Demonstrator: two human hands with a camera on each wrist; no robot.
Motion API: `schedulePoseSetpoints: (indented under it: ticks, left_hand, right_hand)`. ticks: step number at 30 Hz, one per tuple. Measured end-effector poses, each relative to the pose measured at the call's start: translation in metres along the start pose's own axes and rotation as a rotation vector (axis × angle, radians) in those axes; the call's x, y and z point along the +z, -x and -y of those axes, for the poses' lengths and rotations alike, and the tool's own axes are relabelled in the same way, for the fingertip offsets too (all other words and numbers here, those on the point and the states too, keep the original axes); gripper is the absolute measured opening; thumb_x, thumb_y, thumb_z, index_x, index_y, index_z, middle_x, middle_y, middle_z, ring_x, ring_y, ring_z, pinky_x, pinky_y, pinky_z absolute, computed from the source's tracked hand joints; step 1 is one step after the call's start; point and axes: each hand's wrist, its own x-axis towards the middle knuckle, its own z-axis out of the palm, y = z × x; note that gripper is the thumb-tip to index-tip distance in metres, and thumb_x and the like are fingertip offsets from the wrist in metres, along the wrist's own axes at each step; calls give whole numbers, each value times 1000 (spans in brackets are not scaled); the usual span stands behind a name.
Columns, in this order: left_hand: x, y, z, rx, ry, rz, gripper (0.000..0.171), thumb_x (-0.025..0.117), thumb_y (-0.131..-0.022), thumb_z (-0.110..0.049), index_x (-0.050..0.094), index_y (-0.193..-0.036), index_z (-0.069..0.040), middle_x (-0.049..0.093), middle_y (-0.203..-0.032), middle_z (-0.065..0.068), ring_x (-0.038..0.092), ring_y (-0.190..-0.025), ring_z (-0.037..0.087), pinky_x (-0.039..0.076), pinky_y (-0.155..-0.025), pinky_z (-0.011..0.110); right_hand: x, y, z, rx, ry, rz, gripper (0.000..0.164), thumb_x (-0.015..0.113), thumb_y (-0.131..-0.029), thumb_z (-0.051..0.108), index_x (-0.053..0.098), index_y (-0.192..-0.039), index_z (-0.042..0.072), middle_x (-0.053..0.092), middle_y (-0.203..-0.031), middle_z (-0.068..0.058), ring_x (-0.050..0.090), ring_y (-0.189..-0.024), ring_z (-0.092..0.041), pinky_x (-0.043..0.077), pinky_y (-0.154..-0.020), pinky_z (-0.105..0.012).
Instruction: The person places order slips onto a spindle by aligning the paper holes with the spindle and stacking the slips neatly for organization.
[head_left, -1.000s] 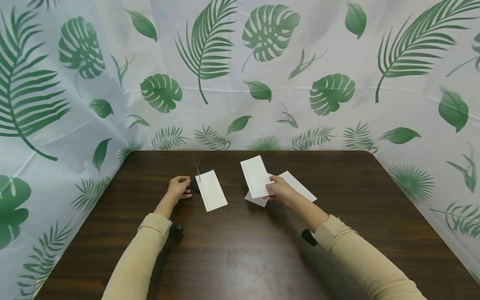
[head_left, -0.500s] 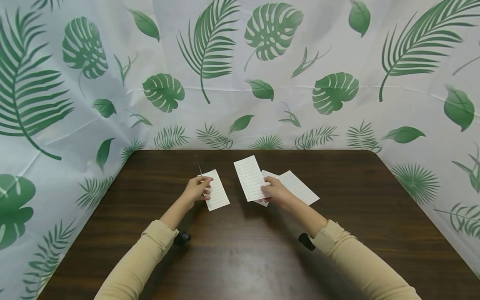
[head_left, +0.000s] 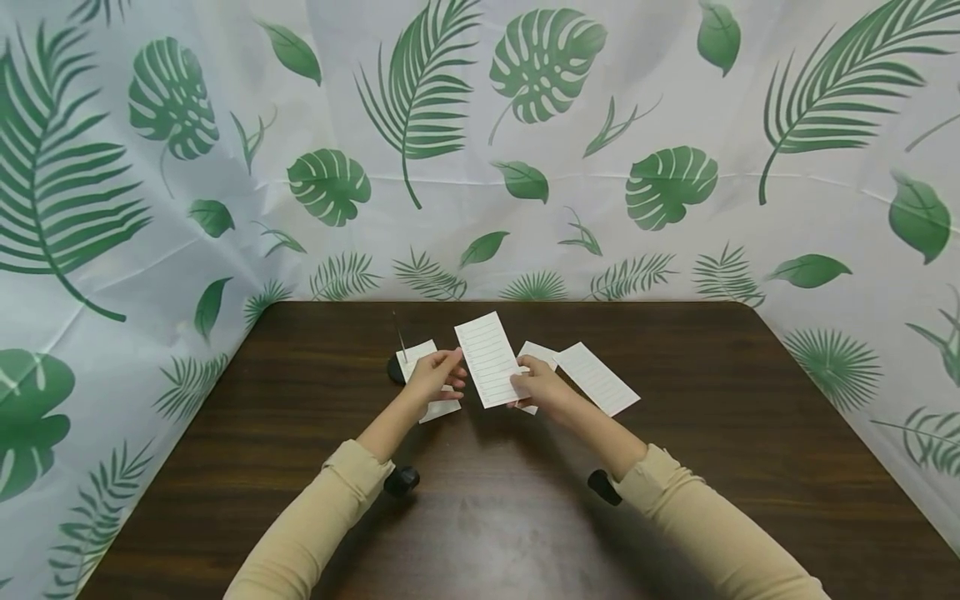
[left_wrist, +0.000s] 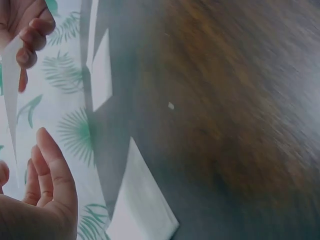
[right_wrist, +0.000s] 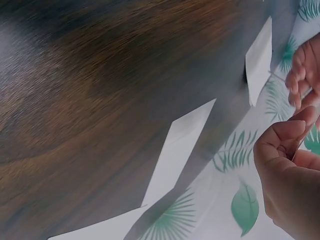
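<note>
My right hand (head_left: pixel 542 385) pinches a lined white paper slip (head_left: pixel 483 354) by its lower right corner, above the table. The left hand (head_left: pixel 435 379) is at the slip's left edge; in the left wrist view its fingers (left_wrist: pixel 59 170) are extended, and contact with the slip cannot be made out. Behind the left hand stands a thin upright spike (head_left: pixel 400 335) on a round black base (head_left: pixel 394 369). Another lined slip (head_left: pixel 418 353) sits on the spike, partly hidden by the left hand. It appears raised off the table in the right wrist view.
Two more lined slips lie on the dark wooden table (head_left: pixel 495 533): one (head_left: pixel 542 353) partly behind the right hand, another (head_left: pixel 598 380) to its right. A white cloth (head_left: pixel 450 225) with green leaves hangs behind the table. Black devices (head_left: pixel 401 481) sit at both wrists.
My left hand has moved right from beside the spike's base, past the slip there, to the held slip's edge. The right hand has brought its slip a little to the left.
</note>
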Motion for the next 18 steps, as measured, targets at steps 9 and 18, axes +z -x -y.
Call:
schedulePoseSetpoints:
  ticks: [9,18]
  left_hand:
    - [8,-3,-12,30,15,-97,24,58,-94,-18,59,-100,5,51,-69,0,53,-61,11,61,-63,28]
    - [-4,-3,-20,58,-15,-117,20,58,-94,-16,58,-94,4,50,-66,4,53,-58,13,56,-53,19]
  right_hand:
    - [8,-2,4,19,60,3,30,36,-95,0,37,-123,-10,61,-82,-7,58,-58,-9,43,-55,-20]
    - [11,-4,11,68,44,-72,16,47,-94,3,50,-101,-12,56,-67,0,54,-51,-5,42,-50,-14]
